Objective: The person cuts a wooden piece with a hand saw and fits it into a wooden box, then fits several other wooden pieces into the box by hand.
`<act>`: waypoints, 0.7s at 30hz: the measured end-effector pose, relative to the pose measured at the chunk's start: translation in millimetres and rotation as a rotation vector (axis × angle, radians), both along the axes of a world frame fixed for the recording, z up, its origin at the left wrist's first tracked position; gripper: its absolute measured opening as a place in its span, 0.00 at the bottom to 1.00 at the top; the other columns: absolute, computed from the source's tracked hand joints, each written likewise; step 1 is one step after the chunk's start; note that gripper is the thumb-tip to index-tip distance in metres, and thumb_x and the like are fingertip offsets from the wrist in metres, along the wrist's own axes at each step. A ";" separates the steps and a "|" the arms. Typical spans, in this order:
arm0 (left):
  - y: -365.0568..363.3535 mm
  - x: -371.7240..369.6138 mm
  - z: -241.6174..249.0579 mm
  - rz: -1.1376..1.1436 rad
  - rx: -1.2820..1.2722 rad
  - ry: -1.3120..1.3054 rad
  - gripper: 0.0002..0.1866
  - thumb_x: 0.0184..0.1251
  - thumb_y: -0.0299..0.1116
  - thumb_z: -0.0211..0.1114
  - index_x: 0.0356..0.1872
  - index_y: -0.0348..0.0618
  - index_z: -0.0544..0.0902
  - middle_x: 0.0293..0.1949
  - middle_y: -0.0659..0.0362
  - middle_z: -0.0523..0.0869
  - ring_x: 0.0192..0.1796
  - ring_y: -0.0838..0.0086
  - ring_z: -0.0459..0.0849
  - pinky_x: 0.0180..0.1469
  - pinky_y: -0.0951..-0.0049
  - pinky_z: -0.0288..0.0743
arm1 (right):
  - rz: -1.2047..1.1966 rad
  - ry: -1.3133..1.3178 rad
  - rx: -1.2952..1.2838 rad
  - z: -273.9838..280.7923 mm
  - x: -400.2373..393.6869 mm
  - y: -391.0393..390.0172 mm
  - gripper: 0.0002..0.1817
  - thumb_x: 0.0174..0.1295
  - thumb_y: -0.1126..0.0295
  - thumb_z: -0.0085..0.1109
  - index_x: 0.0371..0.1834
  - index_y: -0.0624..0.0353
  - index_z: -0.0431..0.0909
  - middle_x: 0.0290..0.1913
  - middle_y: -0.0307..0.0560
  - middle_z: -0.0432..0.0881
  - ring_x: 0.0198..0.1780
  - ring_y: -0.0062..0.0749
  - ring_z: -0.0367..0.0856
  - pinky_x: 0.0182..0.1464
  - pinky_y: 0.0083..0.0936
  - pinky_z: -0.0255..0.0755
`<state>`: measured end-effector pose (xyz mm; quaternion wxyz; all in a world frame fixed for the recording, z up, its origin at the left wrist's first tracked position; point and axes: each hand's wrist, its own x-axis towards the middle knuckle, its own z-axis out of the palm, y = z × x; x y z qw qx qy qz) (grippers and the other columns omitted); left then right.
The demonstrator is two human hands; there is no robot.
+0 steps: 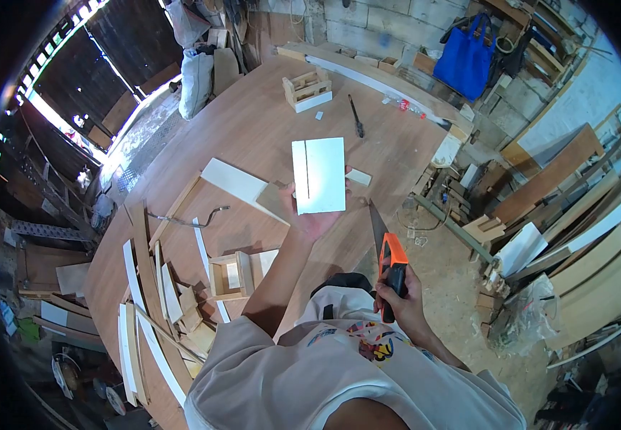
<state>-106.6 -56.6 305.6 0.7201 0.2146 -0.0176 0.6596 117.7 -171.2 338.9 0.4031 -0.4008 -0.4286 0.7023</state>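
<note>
The only view looks forward and steeply down from the person's head, the brown wooden tabletop (253, 129) spreading beyond both hands (357, 244), the grey block wall (382, 29) farthest ahead.

Crate (308, 90) stood near the far side of my worktable (253, 129), screwdriver (356, 118) lay to its right, box (230, 276) sat nearer me on the left, strips (151, 287) lay left of the box, bag (463, 61) hung at the wall (368, 29) beyond, far right.
</note>
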 end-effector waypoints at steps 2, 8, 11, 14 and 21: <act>0.7 0.5 -0.3 0.008 -0.005 -0.003 0.42 0.52 0.60 0.50 0.66 0.42 0.64 0.60 0.46 0.70 0.50 0.64 0.72 0.53 0.69 0.67 | 0.015 -0.021 0.001 0.1 -0.8 -0.2 0.22 0.57 0.83 0.55 0.55 0.61 0.63 0.30 0.41 0.72 0.21 0.21 0.74 0.23 0.19 0.73; -4.3 4.9 12.8 0.104 -0.093 0.074 0.39 0.51 0.61 0.48 0.61 0.44 0.70 0.53 0.52 0.73 0.49 0.66 0.70 0.44 0.72 0.67 | 0.038 -0.053 0.004 2.1 -0.7 1.5 0.22 0.58 0.83 0.55 0.56 0.59 0.63 0.31 0.41 0.72 0.21 0.20 0.74 0.22 0.18 0.73; -4.7 3.4 12.5 0.089 -0.089 0.065 0.39 0.52 0.61 0.48 0.61 0.44 0.69 0.54 0.52 0.73 0.48 0.65 0.70 0.45 0.71 0.68 | 0.030 -0.023 0.008 1.5 -2.1 0.6 0.22 0.58 0.83 0.55 0.56 0.60 0.63 0.32 0.41 0.72 0.21 0.19 0.74 0.22 0.18 0.73; -5.3 1.9 11.4 0.091 -0.073 0.064 0.39 0.52 0.61 0.48 0.61 0.43 0.69 0.54 0.52 0.73 0.48 0.66 0.72 0.46 0.71 0.69 | 0.041 -0.031 0.017 1.0 -2.0 0.1 0.22 0.58 0.83 0.54 0.56 0.60 0.63 0.32 0.41 0.72 0.21 0.20 0.74 0.22 0.19 0.74; -6.6 2.5 11.5 0.065 -0.048 0.021 0.40 0.52 0.62 0.49 0.62 0.44 0.68 0.56 0.51 0.73 0.47 0.66 0.74 0.47 0.71 0.70 | 0.024 0.003 0.015 -3.0 1.9 -2.0 0.22 0.58 0.83 0.54 0.56 0.60 0.63 0.32 0.42 0.72 0.21 0.20 0.75 0.22 0.19 0.75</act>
